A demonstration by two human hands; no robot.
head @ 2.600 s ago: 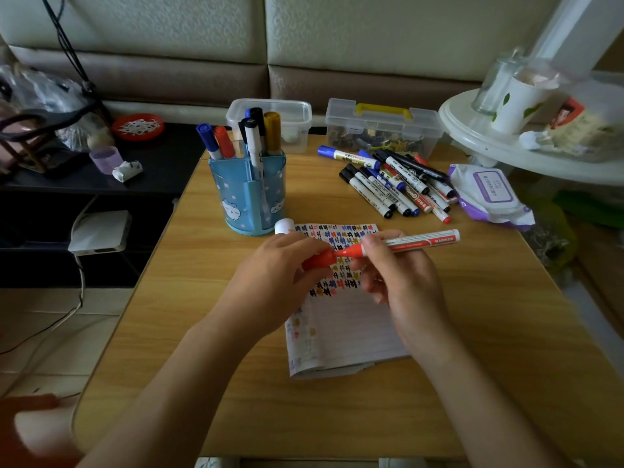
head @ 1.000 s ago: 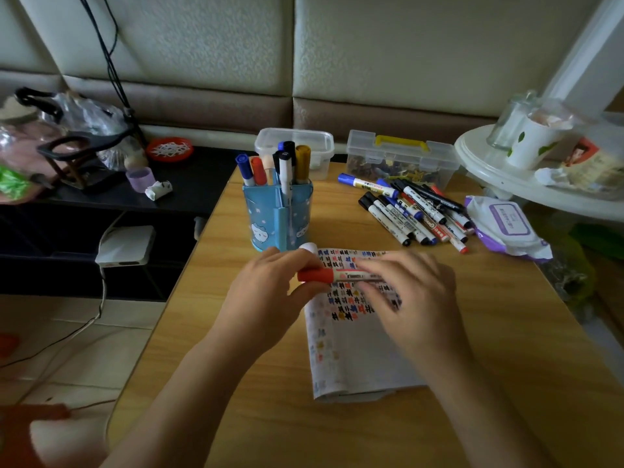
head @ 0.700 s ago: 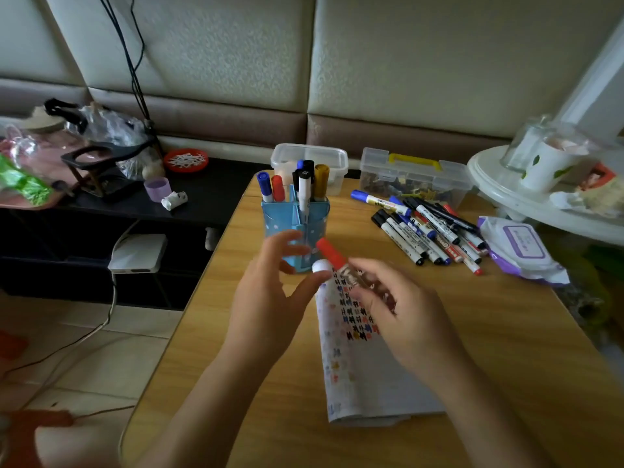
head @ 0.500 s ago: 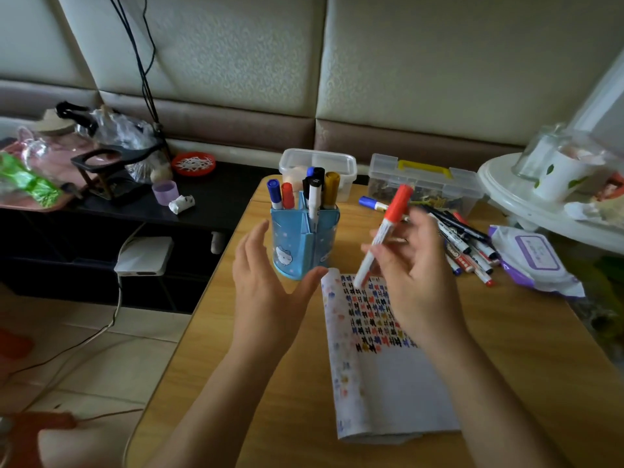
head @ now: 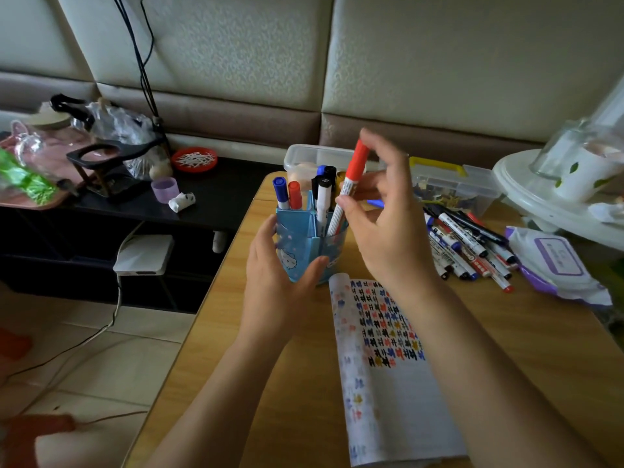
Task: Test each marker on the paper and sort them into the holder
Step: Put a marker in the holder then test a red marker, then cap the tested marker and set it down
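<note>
A blue holder (head: 297,251) with several markers in it stands on the wooden table (head: 304,383). My left hand (head: 270,282) wraps around the holder's near side, thumb and fingers on its wall. My right hand (head: 388,217) pinches a red-capped marker (head: 351,177) upright, its lower end inside the holder's right compartment. The paper (head: 388,366), covered in coloured test marks, lies in front of the holder. A pile of loose markers (head: 466,248) lies to the right of my right hand.
Two clear plastic boxes (head: 452,184) sit at the table's far edge. A purple wipes pack (head: 557,265) lies at the right, beside a white round stand (head: 553,204). A dark low shelf (head: 135,204) with clutter is left of the table.
I capped the red marker, then my right hand lifted it and lowered it into the holder. My left hand let go of the marker and took hold of the holder.
</note>
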